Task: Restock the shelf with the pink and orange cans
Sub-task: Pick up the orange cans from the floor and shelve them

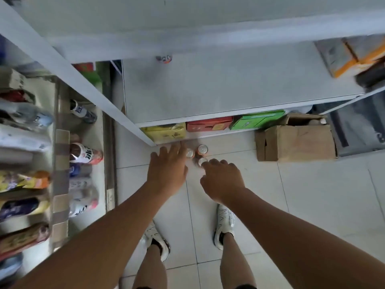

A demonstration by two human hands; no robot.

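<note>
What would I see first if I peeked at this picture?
Two bare arms reach down, left hand spread open, right hand curled, toward three orange cans standing on the floor below a white shelf. A brown cardboard box sits to their right.

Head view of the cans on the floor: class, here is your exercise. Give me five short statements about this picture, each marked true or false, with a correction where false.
1. Three cans stand on the floor. True.
2. The left hand holds a can. False: its fingers are spread straight and grasp nothing.
3. A cardboard box sits on the floor, right of the cans. True.
4. The boxes under the shelf are all blue. False: there is a yellow box, a red box and a green box.
5. The shelf is packed with cans. False: only a single can shows, at its back.
</note>
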